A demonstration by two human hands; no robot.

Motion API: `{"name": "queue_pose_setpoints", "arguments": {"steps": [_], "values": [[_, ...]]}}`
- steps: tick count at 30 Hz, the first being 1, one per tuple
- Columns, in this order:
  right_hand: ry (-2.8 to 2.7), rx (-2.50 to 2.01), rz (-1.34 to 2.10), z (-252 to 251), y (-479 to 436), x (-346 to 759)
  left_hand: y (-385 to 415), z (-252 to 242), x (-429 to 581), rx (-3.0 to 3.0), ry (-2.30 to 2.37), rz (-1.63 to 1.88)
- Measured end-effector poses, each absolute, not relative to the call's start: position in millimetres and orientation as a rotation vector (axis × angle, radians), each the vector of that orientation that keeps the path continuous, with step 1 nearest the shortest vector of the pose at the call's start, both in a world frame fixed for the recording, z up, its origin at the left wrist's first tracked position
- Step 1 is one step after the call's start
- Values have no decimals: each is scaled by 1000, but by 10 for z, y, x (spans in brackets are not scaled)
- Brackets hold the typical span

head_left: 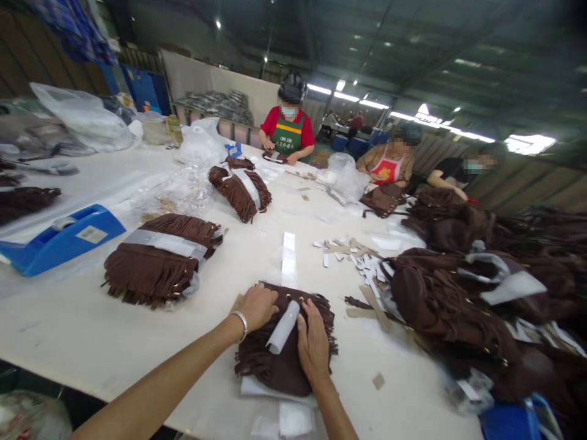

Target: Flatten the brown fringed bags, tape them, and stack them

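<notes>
Two bare hands on a brown fringed bag (pixel 275 366) at the near edge of a white worktop (pixel 92 330).
The left hand (pixel 257 305) sits knuckles-up on the bag's far left corner, fingers bent down. The right hand (pixel 314 342) lies flat on it, touching a white paper strip (pixel 284 327) slanted across the fringe. Further left lie a wrapped fringed bag (pixel 156 263) and a blue tape dispenser (pixel 59 238); to the right, a heap of brown bags (pixel 458 305).
</notes>
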State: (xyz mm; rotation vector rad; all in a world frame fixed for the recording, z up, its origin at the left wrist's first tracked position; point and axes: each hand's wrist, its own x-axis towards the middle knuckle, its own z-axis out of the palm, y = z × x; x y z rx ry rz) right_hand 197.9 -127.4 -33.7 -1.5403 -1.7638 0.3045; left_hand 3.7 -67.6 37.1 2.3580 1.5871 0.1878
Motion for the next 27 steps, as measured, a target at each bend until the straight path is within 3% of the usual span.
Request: {"name": "queue_pose_setpoints", "arguments": {"steps": [7,13,17,21,27], "values": [[-1767,-1523,266,-348,-1269,1987,-701,311,-284,2359,1519,53],[-1788,-1506,246,-409,-1258,2010,-844,401,-651,2296,1735,-68],[-1807,-1497,213,-421,-1257,2013,-990,610,-467,2335,1881,98],[-1805,-1478,206,-404,-1263,2017,-1072,557,-22,2365,1554,449],[-1743,-1448,269,-375,-1289,2018,-1089,325,224,2374,1312,473]]}}
